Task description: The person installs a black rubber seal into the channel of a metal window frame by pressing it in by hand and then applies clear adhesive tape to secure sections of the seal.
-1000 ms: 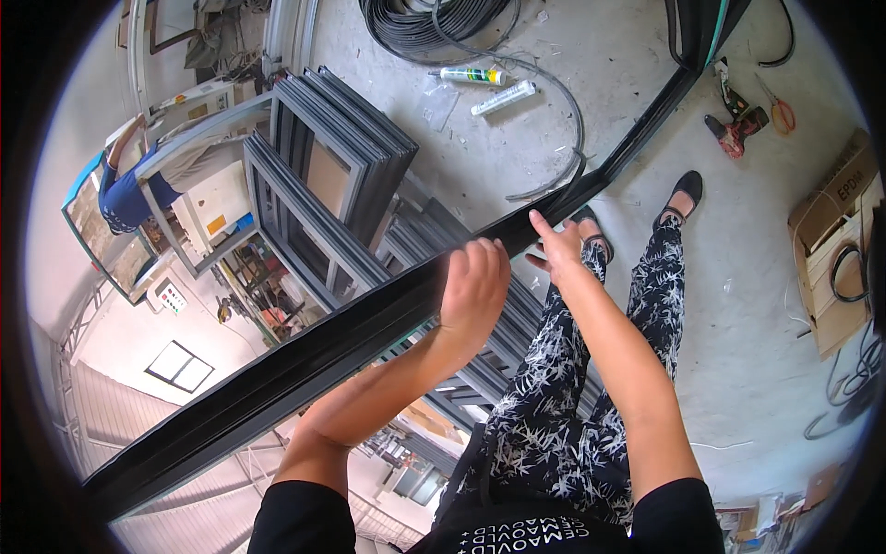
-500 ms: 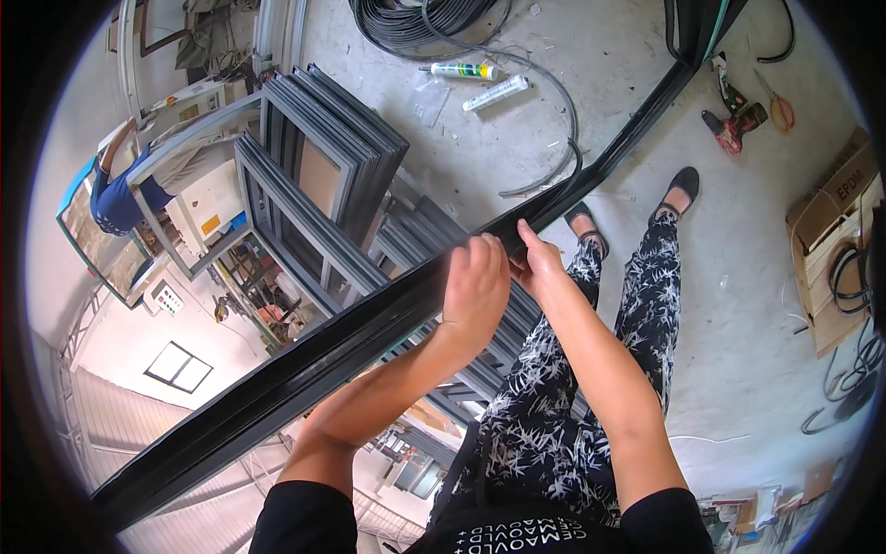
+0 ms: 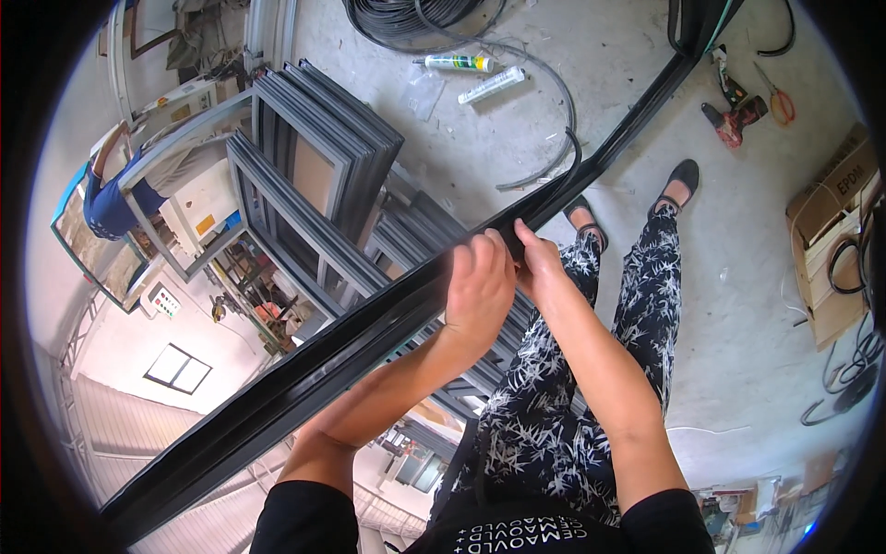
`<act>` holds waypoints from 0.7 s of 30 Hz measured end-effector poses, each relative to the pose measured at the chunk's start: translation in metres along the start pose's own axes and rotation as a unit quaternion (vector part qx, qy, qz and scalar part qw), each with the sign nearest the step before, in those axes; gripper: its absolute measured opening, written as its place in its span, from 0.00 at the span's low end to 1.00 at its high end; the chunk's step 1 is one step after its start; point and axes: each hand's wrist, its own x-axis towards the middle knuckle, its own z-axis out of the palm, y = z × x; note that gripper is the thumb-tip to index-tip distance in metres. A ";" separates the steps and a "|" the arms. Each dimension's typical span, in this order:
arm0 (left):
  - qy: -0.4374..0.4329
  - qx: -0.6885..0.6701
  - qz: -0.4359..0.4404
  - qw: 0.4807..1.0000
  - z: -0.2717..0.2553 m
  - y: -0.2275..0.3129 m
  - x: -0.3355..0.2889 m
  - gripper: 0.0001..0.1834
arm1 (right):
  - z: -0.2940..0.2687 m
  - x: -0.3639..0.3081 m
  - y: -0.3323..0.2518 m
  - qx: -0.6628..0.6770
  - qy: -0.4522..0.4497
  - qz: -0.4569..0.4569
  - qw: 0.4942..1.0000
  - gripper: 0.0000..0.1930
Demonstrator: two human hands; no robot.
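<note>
A long dark window frame (image 3: 277,399) slants across the view from lower left to upper right, close in front of me. A black rubber sealing strip (image 3: 576,155) curves down from the floor and runs along the frame's channel near my hands. My left hand (image 3: 480,282) curls over the frame's bar, fingers bent and knuckles up, its fingertips partly hidden. Right beside it, my right hand (image 3: 537,258) pinches the bar, thumb on top and the other fingers underneath. Whether the fingertips also press the strip cannot be seen.
Grey window frames (image 3: 323,148) lean stacked behind the bar. Beyond them a co-worker in blue (image 3: 115,203) bends over. On the floor lie a coil of black strip (image 3: 415,23), two sealant tubes (image 3: 489,85), a cordless drill (image 3: 734,120), scissors (image 3: 781,103) and a cardboard box (image 3: 826,249).
Both hands stay together on the bar with almost the same grip. The view has shifted slightly, and the background frames appear a little farther left and up.
</note>
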 end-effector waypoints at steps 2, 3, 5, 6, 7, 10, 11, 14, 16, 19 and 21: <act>0.003 0.003 0.000 1.000 0.001 0.001 0.000 0.21 | 0.002 0.003 0.001 -0.016 0.005 0.003 1.000 0.17; -0.006 0.005 0.005 1.000 0.001 0.001 0.000 0.21 | 0.004 0.004 0.002 -0.026 0.018 -0.021 0.999 0.18; -0.017 0.007 0.012 1.000 0.003 0.002 0.000 0.21 | 0.006 0.005 0.002 -0.036 0.031 -0.043 0.998 0.19; -0.022 0.005 0.036 0.999 0.004 0.001 0.000 0.21 | 0.006 0.005 0.002 -0.046 0.048 -0.049 0.997 0.19; -0.027 0.003 0.059 0.998 0.004 0.001 0.001 0.21 | 0.006 0.004 0.002 -0.056 0.076 -0.056 0.994 0.19; -0.050 -0.024 0.056 0.997 0.006 0.001 0.003 0.19 | 0.003 -0.003 0.000 -0.026 0.030 -0.030 0.999 0.17; -0.040 -0.023 0.048 0.998 0.006 0.002 0.004 0.19 | 0.003 -0.006 0.001 -0.022 0.035 -0.013 0.999 0.17; -0.043 -0.012 0.067 0.997 0.008 0.004 0.006 0.17 | 0.006 -0.016 0.005 -0.014 -0.052 0.020 0.998 0.15; -0.056 -0.003 0.062 0.996 0.011 0.007 0.010 0.16 | 0.012 -0.019 0.006 0.042 -0.025 -0.010 0.999 0.12; -0.071 0.005 0.072 0.995 0.013 0.007 0.012 0.16 | 0.015 -0.021 0.005 0.044 -0.020 0.001 0.999 0.10; -0.068 -0.032 0.055 0.996 0.012 0.006 0.013 0.17 | 0.013 -0.020 0.005 0.051 -0.024 -0.001 0.998 0.09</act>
